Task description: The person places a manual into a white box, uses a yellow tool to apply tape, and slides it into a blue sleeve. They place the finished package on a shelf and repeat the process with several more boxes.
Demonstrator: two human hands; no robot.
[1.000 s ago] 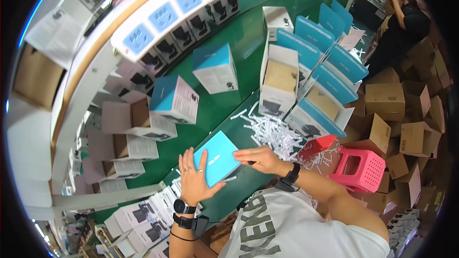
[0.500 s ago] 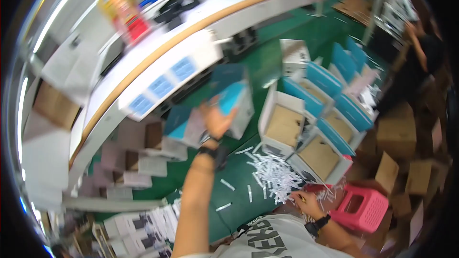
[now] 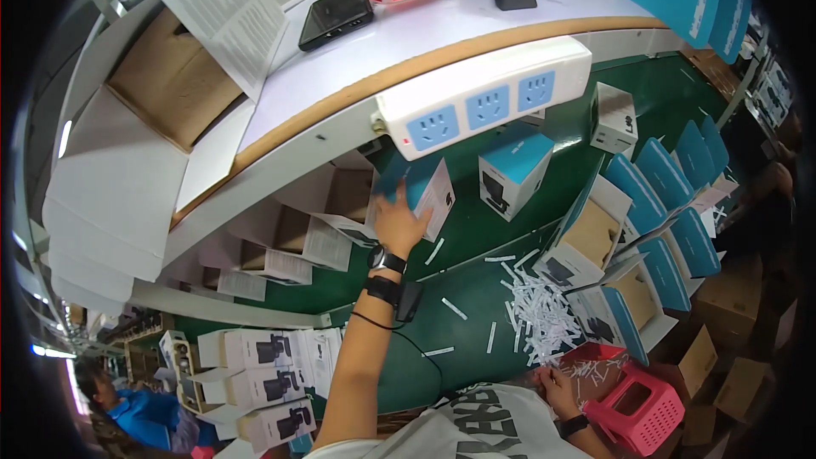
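My left hand [image 3: 399,219] reaches forward, fingers spread, over a closed white box with a blue top [image 3: 435,195]. Its fingers lie on the top and the thumb points along the printed side. Beside it stands a second blue-topped box [image 3: 515,172], apart from the hand. My right hand [image 3: 558,394] is low in front of me, fingers curled, by a heap of white paper strips [image 3: 544,319] and a pink plastic basket [image 3: 648,415]. Whatever its fingers hold, if anything, is hidden.
A white power strip [image 3: 486,100] is fixed along the raised shelf edge above the boxes. Open boxes with blue flaps [image 3: 659,174] stand to the right. More open white boxes [image 3: 263,374] are at lower left. A person in blue [image 3: 144,415] is beyond them.
The view has swung left. My left hand has shifted from between the two blue-topped boxes onto the left one. My right hand has stayed by the paper strips and basket.
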